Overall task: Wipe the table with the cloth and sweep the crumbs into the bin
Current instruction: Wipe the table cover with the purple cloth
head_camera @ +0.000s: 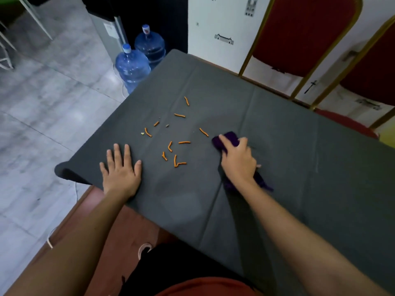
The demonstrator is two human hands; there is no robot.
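we had our right hand (237,159) just right of the orange crumbs (177,144), fingers curled round the purple cloth (229,138) on the grey surface (277,124), left hand (121,169) left of the crumbs, fingers spread flat, holding nothing

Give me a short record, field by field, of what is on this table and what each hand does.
surface: table under a dark grey cover
crumbs: orange sticks scattered between the hands
left hand: flat on the cover, fingers straight
right hand: grips a purple cloth, right of the crumbs
bin: not in view
floor: two blue water bottles beside the table
behind: red chairs
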